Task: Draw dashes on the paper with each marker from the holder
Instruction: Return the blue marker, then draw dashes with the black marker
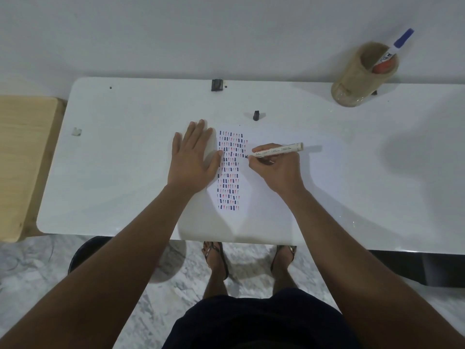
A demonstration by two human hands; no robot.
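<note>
A white sheet of paper (271,197) lies on the white table (125,172), bearing several columns of short blue and red dashes (230,172). My left hand (195,157) rests flat, fingers spread, on the paper's left edge. My right hand (275,167) grips an uncapped white-barrelled marker (275,151), its tip touching the paper at the right side of the dashes. A black cap (256,115) stands just beyond the paper. At the far right, a tan cylindrical holder (362,79) contains a blue-capped marker (397,44) and something red.
A small black object (217,85) sits at the table's far edge against the wall. A small white clip-like piece (76,132) lies at the left. A wooden surface (22,159) adjoins the table's left end. My feet stand under the near edge.
</note>
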